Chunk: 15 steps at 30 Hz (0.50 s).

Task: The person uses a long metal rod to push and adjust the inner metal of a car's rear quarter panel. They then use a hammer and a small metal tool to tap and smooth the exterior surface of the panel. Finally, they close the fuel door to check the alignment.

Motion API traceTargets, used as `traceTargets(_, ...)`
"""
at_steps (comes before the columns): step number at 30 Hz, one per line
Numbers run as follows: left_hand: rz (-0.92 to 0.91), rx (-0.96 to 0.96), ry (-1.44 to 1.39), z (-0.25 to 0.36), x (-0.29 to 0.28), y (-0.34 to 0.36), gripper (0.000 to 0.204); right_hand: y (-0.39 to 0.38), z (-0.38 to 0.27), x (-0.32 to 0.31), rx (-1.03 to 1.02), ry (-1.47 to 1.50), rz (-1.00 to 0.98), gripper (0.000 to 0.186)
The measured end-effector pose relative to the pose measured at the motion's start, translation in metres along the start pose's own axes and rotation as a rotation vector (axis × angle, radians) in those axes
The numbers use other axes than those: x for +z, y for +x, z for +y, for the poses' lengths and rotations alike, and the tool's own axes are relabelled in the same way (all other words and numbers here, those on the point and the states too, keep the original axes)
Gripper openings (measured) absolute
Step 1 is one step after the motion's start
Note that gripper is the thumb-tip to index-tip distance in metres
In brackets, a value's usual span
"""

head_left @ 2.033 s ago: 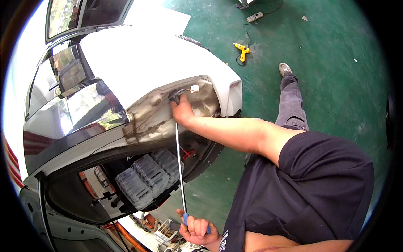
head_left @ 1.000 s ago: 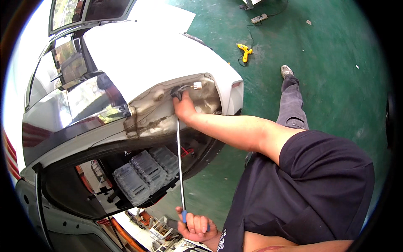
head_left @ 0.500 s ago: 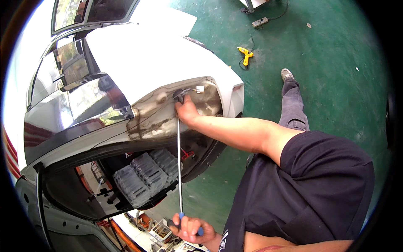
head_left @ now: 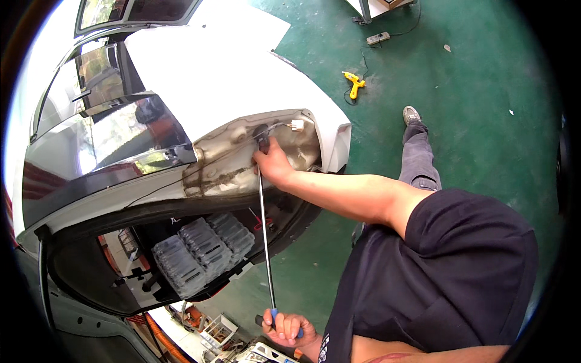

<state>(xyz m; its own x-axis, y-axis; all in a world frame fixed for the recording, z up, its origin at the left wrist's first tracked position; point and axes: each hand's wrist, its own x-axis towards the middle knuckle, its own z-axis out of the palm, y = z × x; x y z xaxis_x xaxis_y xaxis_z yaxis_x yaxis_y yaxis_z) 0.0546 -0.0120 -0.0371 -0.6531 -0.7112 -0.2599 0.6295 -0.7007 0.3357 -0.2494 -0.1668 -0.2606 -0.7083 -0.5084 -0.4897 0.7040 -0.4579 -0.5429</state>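
At the lower edge my left hand (head_left: pixel 290 328) is closed round the blue cross handle (head_left: pixel 275 313) of a long metal rod (head_left: pixel 266 248). A black piece sticks out beside its fingers. The rod runs up past the car's open trunk to my right hand (head_left: pixel 275 164), which is closed round its far end at the bare recess (head_left: pixel 233 145) in the white car's rear corner. Just beyond those fingers shows a dark piece (head_left: pixel 261 132); the rod's tip is hidden there. A thin wire leads to a white connector (head_left: pixel 297 125) hanging beside it.
Clear plastic packs (head_left: pixel 203 251) lie in the trunk, near a red-handled tool (head_left: pixel 265 224). A yellow glue gun (head_left: pixel 353 85) and a power strip (head_left: pixel 378 39) with cables lie on the green floor (head_left: pixel 484 109). Equipment (head_left: pixel 218 333) stands beyond the trunk at the bottom.
My left hand and the rod's handle end have shifted a little to the right, so the rod slants more. My right hand stays at the recess. The view has shifted slightly.
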Motion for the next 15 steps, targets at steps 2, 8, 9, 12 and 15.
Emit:
traceTargets(2,-0.043,-0.009,-0.002,0.003,0.004,0.001,0.033,0.002,-0.002,0.002,-0.008,-0.055,0.027,0.029)
traceTargets(8,-0.137,-0.062,0.123,0.011,0.029,0.019,0.035,0.008,-0.007,0.004,0.049,-0.095,0.113,0.03)
traceTargets(9,-0.137,-0.067,0.125,0.01,0.027,0.023,0.035,0.01,-0.007,0.004,0.011,-0.076,0.118,0.032)
traceTargets(12,-0.078,-0.028,0.101,0.006,0.027,0.02,0.034,0.012,-0.003,0.003,0.05,-0.053,0.142,0.038)
traceTargets(15,-0.079,-0.066,0.104,0.007,0.03,0.02,0.031,0.014,0.001,0.004,0.026,-0.086,0.148,0.039)
